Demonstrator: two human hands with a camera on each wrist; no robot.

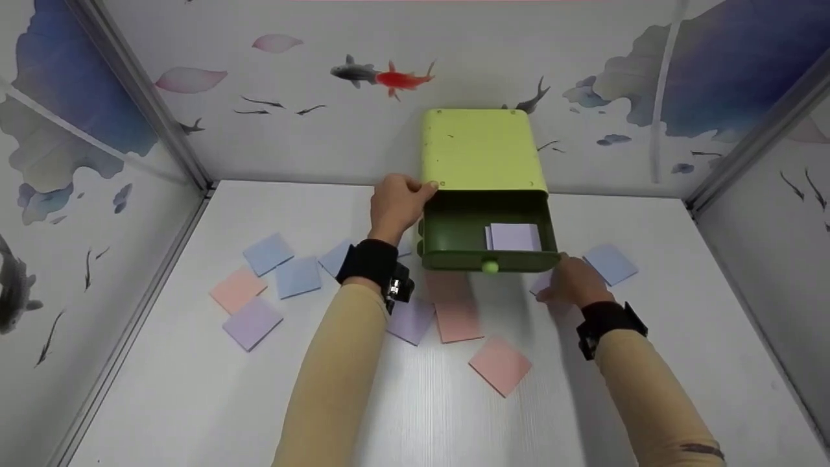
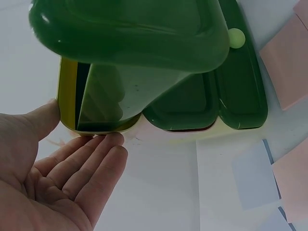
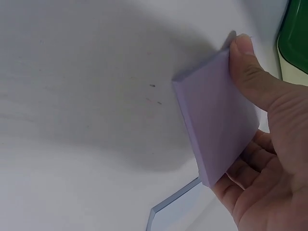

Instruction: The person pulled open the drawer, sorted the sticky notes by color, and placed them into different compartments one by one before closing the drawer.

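Note:
A small light-green cabinet (image 1: 483, 149) stands at the back of the table, its dark green top drawer (image 1: 454, 261) pulled out. Inside the drawer lie pale purple sticky note pads (image 1: 515, 238). My left hand (image 1: 397, 204) grips the cabinet's front left corner, thumb on the top edge and fingers along the side. In the left wrist view, lower drawers (image 2: 243, 96) sit pushed in. Right of the drawer, my right hand (image 1: 574, 283) pinches a purple sticky note pad (image 3: 216, 113) by its edges, tilted close to the table. A blue pad (image 1: 611, 264) lies just beyond that hand.
Blue pads (image 1: 298, 277), a pink pad (image 1: 238, 290) and a purple pad (image 1: 253, 323) lie at the left. More pink pads (image 1: 500, 365) and a purple pad (image 1: 412, 321) lie before the cabinet. Printed walls (image 1: 311, 143) border the table.

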